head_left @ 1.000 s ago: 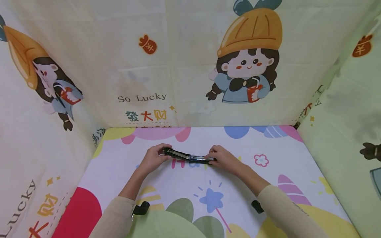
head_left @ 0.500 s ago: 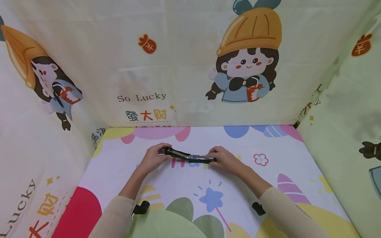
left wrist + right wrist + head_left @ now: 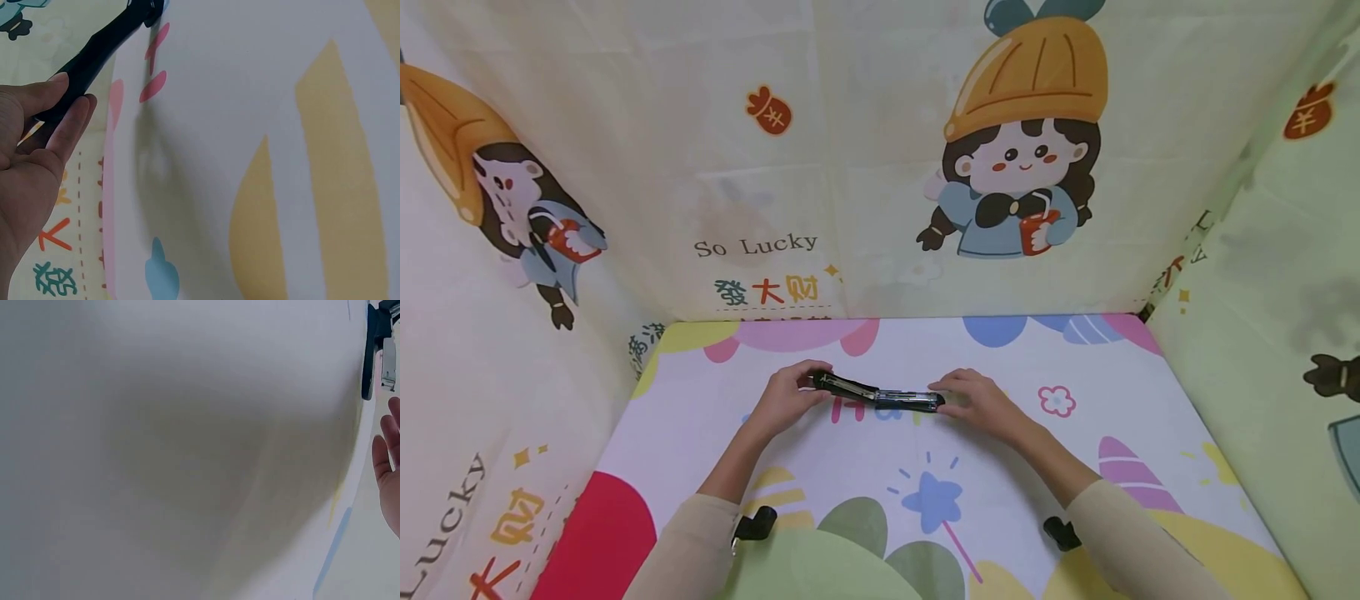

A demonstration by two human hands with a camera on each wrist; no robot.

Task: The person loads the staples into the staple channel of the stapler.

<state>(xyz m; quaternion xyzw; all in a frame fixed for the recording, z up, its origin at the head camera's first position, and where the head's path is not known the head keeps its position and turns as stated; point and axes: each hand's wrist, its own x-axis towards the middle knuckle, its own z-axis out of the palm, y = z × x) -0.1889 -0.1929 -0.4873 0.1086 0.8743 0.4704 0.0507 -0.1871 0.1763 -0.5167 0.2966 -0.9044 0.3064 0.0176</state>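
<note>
A black stapler (image 3: 907, 400), folded open with silver metal parts showing along its top, is held over the middle of the table in the head view. My left hand (image 3: 790, 396) grips its left end; in the left wrist view the thumb and fingers pinch the dark arm (image 3: 94, 62). At the other end, my right hand (image 3: 981, 404) has its fingers loosely extended. The right wrist view shows a gap between those fingertips (image 3: 379, 450) and the stapler's metal track (image 3: 388, 365).
A white cloth with colourful prints covers the table (image 3: 850, 458). Cream printed cloth hangs as walls at the back (image 3: 880, 167), left and right. Black wrist-camera mounts (image 3: 756, 523) stick out at both sleeves.
My right hand has let go of the stapler's right end and drawn back slightly to the right. The left hand and the stapler have stayed almost in place.
</note>
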